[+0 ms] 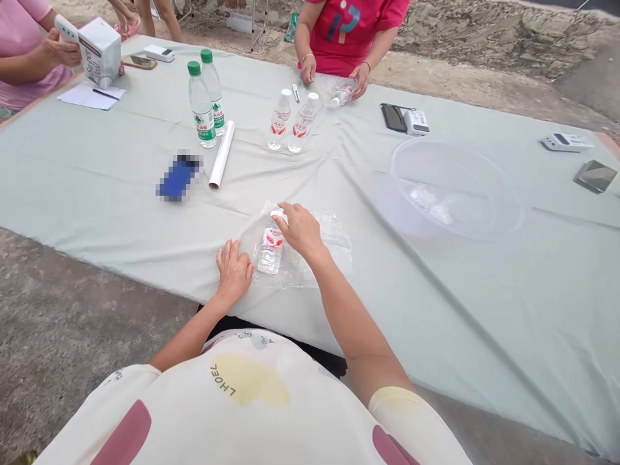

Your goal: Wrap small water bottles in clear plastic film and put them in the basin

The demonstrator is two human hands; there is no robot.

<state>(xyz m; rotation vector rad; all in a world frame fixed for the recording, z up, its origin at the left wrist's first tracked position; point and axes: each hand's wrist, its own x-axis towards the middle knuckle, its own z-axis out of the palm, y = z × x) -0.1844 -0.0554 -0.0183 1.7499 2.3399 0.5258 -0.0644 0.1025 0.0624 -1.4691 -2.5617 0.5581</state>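
A small clear water bottle [270, 250] with a red-and-white label and white cap lies on a sheet of clear plastic film [334, 248] near the table's front edge. My right hand [301, 229] reaches over the film, its thumb and index finger closed about the bottle's cap end. Beside the film's left edge, my left hand [235, 271] rests on the tablecloth, fingers spread and holding nothing.
Ahead stand two small bottles [278, 123], two green-capped bottles [201, 110] and a white film roll [221, 155]. A blue pixelated item [178, 177] lies left; a clear basin [455, 187] sits right. Across, a person [356, 39] handles another bottle [341, 95].
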